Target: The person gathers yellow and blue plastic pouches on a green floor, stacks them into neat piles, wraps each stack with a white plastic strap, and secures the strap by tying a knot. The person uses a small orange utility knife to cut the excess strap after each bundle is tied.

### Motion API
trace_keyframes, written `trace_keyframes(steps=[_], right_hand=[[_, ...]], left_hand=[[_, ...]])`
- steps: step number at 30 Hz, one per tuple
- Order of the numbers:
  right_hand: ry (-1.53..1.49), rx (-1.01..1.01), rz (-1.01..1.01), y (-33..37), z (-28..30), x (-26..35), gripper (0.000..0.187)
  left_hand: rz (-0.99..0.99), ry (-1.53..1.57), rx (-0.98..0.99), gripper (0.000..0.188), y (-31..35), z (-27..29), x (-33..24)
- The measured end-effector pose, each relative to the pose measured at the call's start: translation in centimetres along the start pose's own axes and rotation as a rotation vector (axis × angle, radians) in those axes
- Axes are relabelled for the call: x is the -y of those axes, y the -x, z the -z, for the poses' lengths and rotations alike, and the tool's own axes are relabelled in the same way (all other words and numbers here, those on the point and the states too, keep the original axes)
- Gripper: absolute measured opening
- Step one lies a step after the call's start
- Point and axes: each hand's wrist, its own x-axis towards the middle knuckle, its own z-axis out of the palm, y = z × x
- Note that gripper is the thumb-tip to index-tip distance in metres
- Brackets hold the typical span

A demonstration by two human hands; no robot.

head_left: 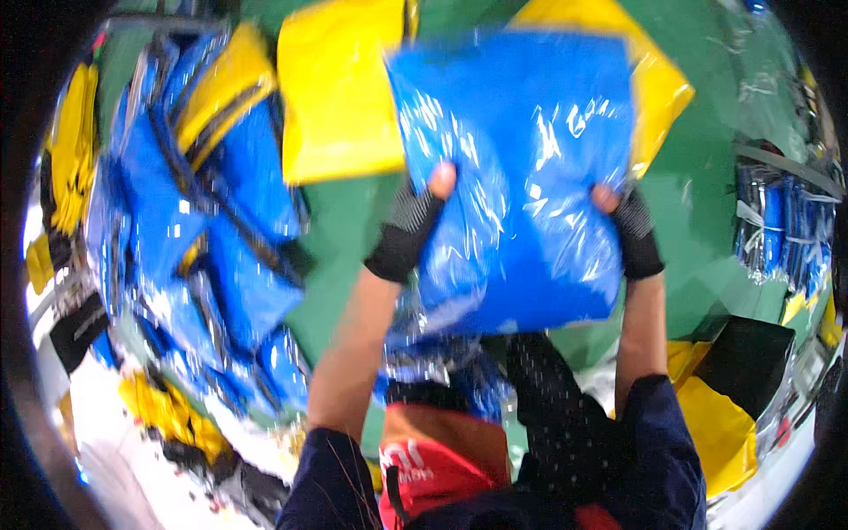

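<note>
A flat blue package (521, 194) in shiny clear plastic is held up in front of me, over the green tabletop (340, 265). My left hand (413, 221), in a black fingerless glove, grips its left edge with the thumb on top. On the opposite edge my right hand (632, 231), gloved alike, pinches it the same way. The fingers behind the package are hidden. Just beyond it lie two yellow packages, one at the upper left (338, 97) and one turned at an angle at the upper right (664, 88), partly covered by the blue one.
To the left, blue plastic-wrapped packages (252, 296) lie heaped, with a yellow one (231, 84) among them. Strapped blue bundles (777, 230) are at the right edge. Yellow pieces (714, 433) and a black one (746, 358) lie lower right. Yellow stacks (75, 150) stand far left.
</note>
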Motion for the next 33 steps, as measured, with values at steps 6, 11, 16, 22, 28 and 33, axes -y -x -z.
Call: trace_keyframes(steps=[6,11,16,22,28,33], right_hand=[[-0.098,0.387,-0.084,2.3,-9.7,8.5,0.068],[0.318,0.736,0.097,13.1,-13.8,7.6,0.068],[0.333,0.938,-0.201,25.5,-13.9,4.4,0.096],[0.447,1.039,-0.319,26.4,-11.7,-4.7,0.089],[0.702,1.186,-0.461,25.4,-11.0,-11.1,0.087],[0.661,1.407,-0.316,22.0,-14.4,-6.6,0.09]], left_hand=[[-0.077,-0.227,-0.359,0.056,14.3,8.7,-8.7],[0.15,-0.301,-0.645,0.049,34.3,12.1,-6.0],[0.402,-0.403,-0.572,0.043,47.5,8.6,0.0],[0.303,-0.711,-0.219,0.033,49.7,7.5,9.4],[-0.064,-1.211,0.012,0.021,51.0,11.5,20.9],[0.556,-0.566,0.059,0.041,48.5,14.7,15.7]])
